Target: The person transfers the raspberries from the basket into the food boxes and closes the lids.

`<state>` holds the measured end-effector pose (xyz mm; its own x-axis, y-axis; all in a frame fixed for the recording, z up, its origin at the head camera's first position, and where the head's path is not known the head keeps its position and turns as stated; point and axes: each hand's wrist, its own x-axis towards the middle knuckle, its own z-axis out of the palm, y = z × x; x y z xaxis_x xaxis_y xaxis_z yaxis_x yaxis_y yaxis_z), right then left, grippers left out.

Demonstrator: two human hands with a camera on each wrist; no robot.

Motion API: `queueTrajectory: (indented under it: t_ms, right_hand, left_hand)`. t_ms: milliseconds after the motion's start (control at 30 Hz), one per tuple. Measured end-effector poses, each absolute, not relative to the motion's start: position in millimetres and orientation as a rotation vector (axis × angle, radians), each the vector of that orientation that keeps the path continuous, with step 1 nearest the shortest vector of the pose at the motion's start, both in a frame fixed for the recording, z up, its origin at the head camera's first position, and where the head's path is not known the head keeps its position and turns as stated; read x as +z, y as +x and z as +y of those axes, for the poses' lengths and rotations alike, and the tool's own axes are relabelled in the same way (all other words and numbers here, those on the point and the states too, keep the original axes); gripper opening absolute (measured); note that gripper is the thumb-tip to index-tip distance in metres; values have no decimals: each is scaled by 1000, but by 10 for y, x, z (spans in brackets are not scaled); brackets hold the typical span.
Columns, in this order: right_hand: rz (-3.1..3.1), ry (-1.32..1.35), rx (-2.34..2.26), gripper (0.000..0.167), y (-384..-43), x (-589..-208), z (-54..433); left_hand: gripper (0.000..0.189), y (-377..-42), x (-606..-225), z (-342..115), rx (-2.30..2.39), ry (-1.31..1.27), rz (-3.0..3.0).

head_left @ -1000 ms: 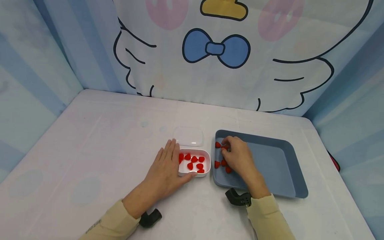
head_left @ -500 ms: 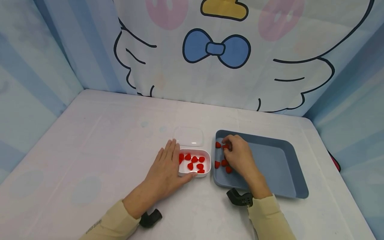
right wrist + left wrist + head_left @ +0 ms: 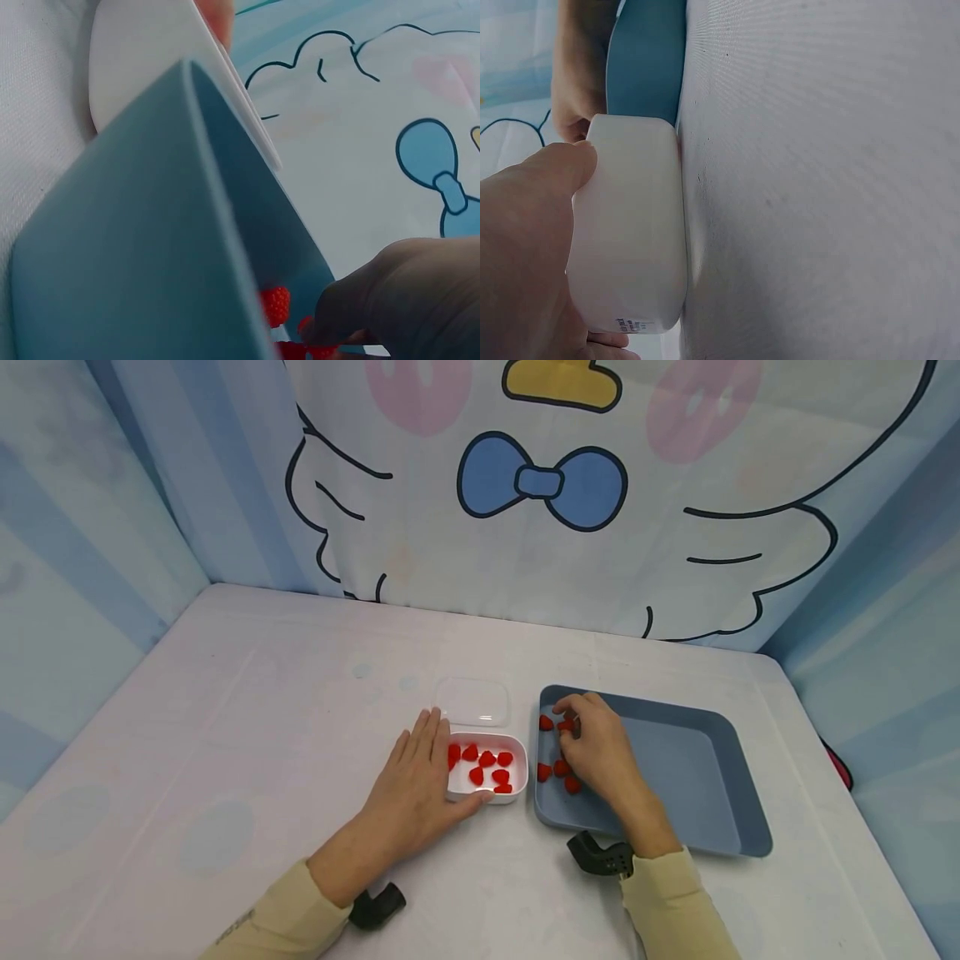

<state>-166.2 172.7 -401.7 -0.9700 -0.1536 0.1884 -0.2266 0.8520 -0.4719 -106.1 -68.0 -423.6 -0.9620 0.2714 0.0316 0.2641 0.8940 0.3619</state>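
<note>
My left hand (image 3: 415, 781) lies with straight fingers along the left side of a small white box (image 3: 517, 795), its thumb touching the front rim. Several red raspberries (image 3: 487, 759) are inside the box. Over the left part of the blue-grey tray (image 3: 697, 777), my right hand (image 3: 602, 747) bends its thumb and fingers around a raspberry (image 3: 566, 725); the contact is partly hidden. Other raspberries (image 3: 562, 767) lie nearby in the tray. In the left wrist view, the thumb (image 3: 574, 161) rests at the upper edge of the box. Raspberries (image 3: 276, 306) show beside the right hand in its wrist view.
A clear plastic lid (image 3: 472, 702) lies behind the white box on the pale tablecloth (image 3: 262, 718). The tray's raised left wall (image 3: 135, 225) stands close beside the box. A printed curtain (image 3: 540, 560) hangs along the back of the table.
My right hand has shifted slightly away from me, and its thumb has drawn back from the index finger. The raspberry between them shifted slightly too. My left hand and the box stayed put.
</note>
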Motion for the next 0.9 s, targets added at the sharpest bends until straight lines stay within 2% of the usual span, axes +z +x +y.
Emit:
queueTrajectory:
  t_ms: [900]
  right_hand:
    - [-2802, 423, 826, 21, -1575, -3834, 1667]
  left_hand:
    - [108, -1058, -4230, -678, 559, 434, 3052]
